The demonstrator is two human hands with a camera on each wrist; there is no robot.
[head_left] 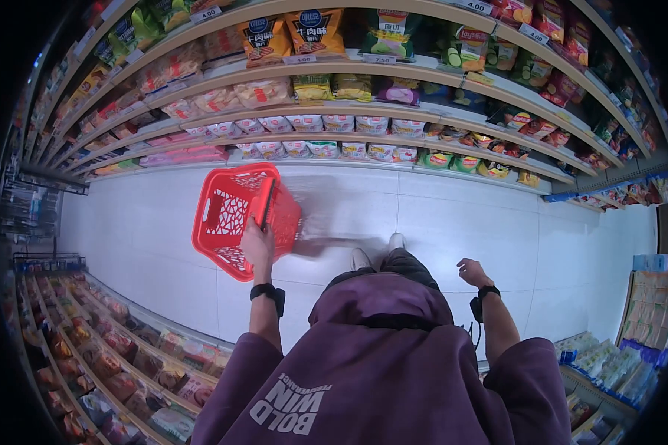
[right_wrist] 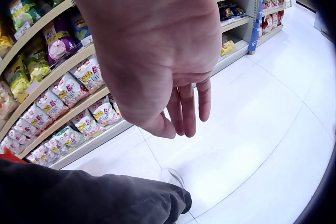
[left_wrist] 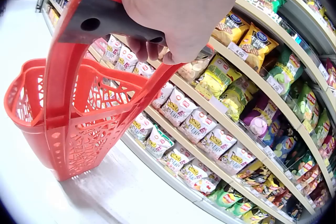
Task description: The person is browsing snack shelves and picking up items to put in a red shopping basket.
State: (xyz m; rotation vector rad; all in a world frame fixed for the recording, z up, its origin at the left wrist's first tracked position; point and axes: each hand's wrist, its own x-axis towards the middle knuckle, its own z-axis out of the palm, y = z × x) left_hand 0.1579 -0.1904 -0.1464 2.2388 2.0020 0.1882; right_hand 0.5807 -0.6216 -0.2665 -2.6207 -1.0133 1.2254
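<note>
A red plastic basket point(head_left: 286, 222) with cut-out sides hangs at the person's left, and its inside shows no goods in the head view. The left hand point(head_left: 258, 245) grips the dark part of its handle; in the left wrist view that hand point(left_wrist: 170, 11) has its fingers curled round the handle point(left_wrist: 105, 19) above the basket point(left_wrist: 79, 145). On the other side, the right hand point(head_left: 473, 273) hangs beside the body, holding nothing. Its fingers point down, loosely bent, in the right wrist view, where the hand point(right_wrist: 157, 56) is above the floor.
Shelves point(head_left: 393, 70) of bagged snacks run across the front, with price tags on their edges. Behind and to the left stand more shelves point(head_left: 119, 356) of packaged food. Stacked goods point(head_left: 649, 311) are at the far right. Pale tiled floor point(head_left: 482, 215) lies between.
</note>
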